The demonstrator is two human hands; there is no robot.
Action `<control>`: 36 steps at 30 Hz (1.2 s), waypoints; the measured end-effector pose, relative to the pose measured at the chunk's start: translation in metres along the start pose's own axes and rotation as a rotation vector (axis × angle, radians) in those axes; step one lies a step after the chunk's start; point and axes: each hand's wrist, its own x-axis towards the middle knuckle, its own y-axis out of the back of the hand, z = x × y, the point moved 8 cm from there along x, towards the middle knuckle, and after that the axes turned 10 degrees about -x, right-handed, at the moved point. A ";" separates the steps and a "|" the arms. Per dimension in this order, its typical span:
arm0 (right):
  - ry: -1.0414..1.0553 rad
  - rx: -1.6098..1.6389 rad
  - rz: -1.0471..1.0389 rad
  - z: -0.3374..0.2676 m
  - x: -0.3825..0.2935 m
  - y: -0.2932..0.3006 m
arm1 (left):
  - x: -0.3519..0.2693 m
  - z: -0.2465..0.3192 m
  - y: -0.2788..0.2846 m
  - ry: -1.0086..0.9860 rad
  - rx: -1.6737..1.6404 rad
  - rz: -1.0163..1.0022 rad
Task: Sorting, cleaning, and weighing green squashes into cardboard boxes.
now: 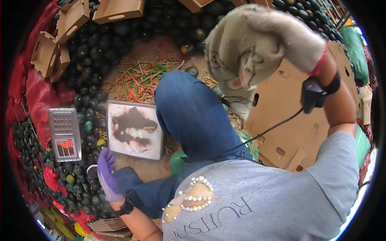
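My right hand (297,45), in a whitish glove with a red cuff, is raised and grips a crumpled pale grey-green cloth (244,51). The cloth has dark markings, and one end hangs beside my knee. My left hand (107,176), in a purple and pale glove, holds nothing, with its fingers loosely bent. It is near the lower left corner of a weighing scale's platform (134,152). Dark dirt is smeared over this white platform, and a small tan strip (149,128) lies on it. Left of it stands the scale's display and keypad unit (64,135), its red digits lit.
Dark green squashes (117,36) are heaped behind and to the left. Cardboard trays (72,19) rest on the heap. Straw and coloured shreds (138,78) cover the floor ahead. Flat cardboard (283,120) lies right; red mesh sacks (40,105) stand left. A cable (271,128) trails from my right wrist.
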 end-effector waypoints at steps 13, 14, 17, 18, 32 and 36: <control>0.312 -0.549 -0.155 -0.068 -0.086 0.048 | -0.058 0.059 0.003 -0.079 0.216 -0.086; 0.328 -0.566 -0.165 -0.062 -0.082 0.054 | -0.063 0.064 0.004 -0.100 0.240 -0.073; 0.639 -0.934 -0.285 -0.016 -0.065 0.093 | -0.076 0.072 0.001 -0.085 0.278 -0.086; 0.495 -1.036 -0.223 0.026 -0.039 0.089 | -0.085 0.083 -0.004 -0.049 0.309 -0.111; 0.367 -0.951 0.794 0.128 0.129 0.032 | -0.042 0.009 0.008 0.090 0.327 -0.063; 0.441 -0.988 0.817 0.064 0.224 0.015 | -0.002 -0.040 -0.056 0.135 0.091 -0.117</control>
